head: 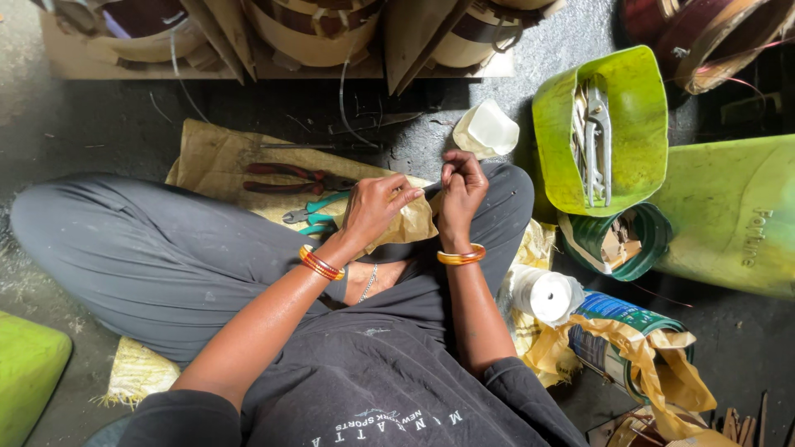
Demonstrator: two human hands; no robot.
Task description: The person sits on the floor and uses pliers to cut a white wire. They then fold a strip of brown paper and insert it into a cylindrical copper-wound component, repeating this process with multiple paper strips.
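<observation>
I sit cross-legged on the floor in grey trousers. My left hand and my right hand are raised together over my lap, fingertips pinched on a thin wire or strand stretched between them. It is too fine to see clearly. Each wrist wears an orange bangle. Under my hands lies a sheet of brown paper. On it rest red-handled pliers and teal-handled pliers, just left of my left hand.
A cut green container holding metal tools stands at the right, with a green round tub below it. A white paper roll, a paper-wrapped tin and a white cup lie nearby. Wooden drum-like shells line the top.
</observation>
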